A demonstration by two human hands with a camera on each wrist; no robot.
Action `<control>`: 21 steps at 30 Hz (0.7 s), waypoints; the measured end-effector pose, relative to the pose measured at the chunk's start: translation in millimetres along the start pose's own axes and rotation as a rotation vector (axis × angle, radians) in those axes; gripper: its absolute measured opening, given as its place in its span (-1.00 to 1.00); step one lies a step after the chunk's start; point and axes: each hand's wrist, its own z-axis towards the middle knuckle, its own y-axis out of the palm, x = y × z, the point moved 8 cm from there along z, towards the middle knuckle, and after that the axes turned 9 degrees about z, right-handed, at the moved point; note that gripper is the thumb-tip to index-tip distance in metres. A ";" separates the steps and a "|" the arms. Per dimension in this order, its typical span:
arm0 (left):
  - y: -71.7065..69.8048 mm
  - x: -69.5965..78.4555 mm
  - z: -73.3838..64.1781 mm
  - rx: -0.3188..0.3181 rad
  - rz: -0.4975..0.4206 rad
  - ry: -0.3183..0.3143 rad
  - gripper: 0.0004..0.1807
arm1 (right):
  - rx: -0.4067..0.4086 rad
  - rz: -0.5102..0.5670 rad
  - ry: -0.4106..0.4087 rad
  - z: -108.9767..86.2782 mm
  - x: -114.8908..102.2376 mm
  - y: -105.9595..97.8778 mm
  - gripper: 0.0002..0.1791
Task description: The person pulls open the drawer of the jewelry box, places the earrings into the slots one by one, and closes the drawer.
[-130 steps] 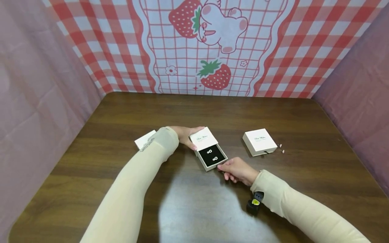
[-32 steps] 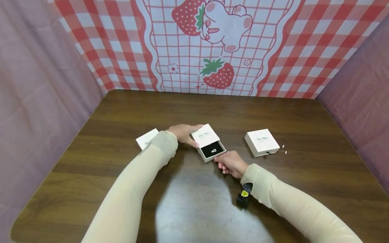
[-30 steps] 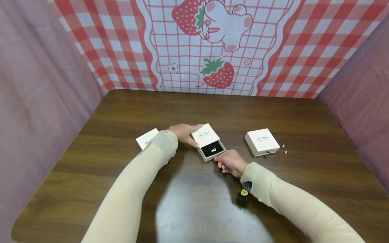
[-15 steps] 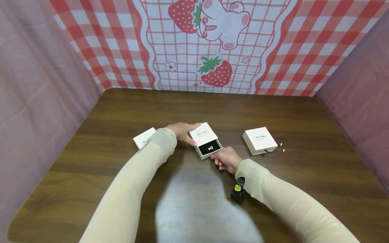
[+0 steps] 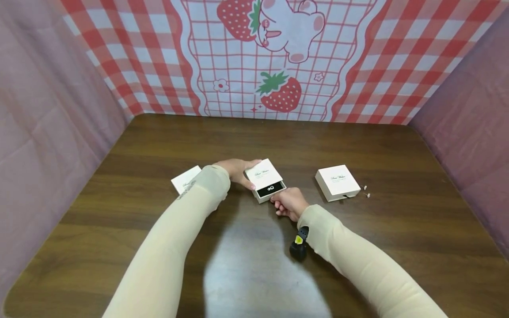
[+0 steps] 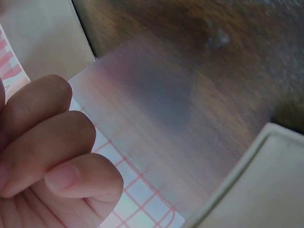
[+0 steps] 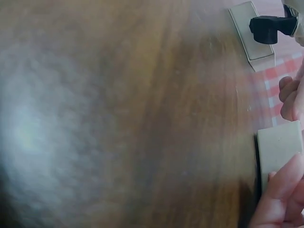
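A small white jewelry box [image 5: 263, 173] with printed lettering sits mid-table. Its drawer [image 5: 274, 193] sticks partly out at the front, showing black lining and a silvery earring [image 5: 271, 188]. My left hand [image 5: 237, 171] grips the outer sleeve from the left, thumb near the front corner. At the drawer's front right edge, my right hand [image 5: 290, 203] holds on with thumb and forefinger, other fingers curled. The right wrist view shows that thumb [image 7: 280, 190] against the box. Curled left fingers [image 6: 71, 142] fill the left of the left wrist view.
A similar white box [image 5: 338, 182] stands to the right, with two small stud earrings [image 5: 366, 191] beside it. Another white box [image 5: 184, 179] lies to the left, partly behind the left sleeve. A checked cloth [image 5: 151, 57] hangs behind the wooden table [image 5: 254, 137].
The drawer has slid further into its sleeve, moved by my right hand, which shifted left and away from me. Two earrings showed at first; now one does. My left hand keeps its hold.
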 end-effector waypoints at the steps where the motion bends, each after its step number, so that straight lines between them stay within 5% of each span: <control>1: 0.1 -0.3 -0.3 -0.003 -0.006 -0.003 0.03 | 0.001 0.002 -0.001 1.0 -0.2 0.5 -0.79; 21: 0.9 -0.6 -0.4 -0.031 -0.023 -0.015 0.04 | 0.050 0.020 0.016 12.5 -12.2 8.1 -0.73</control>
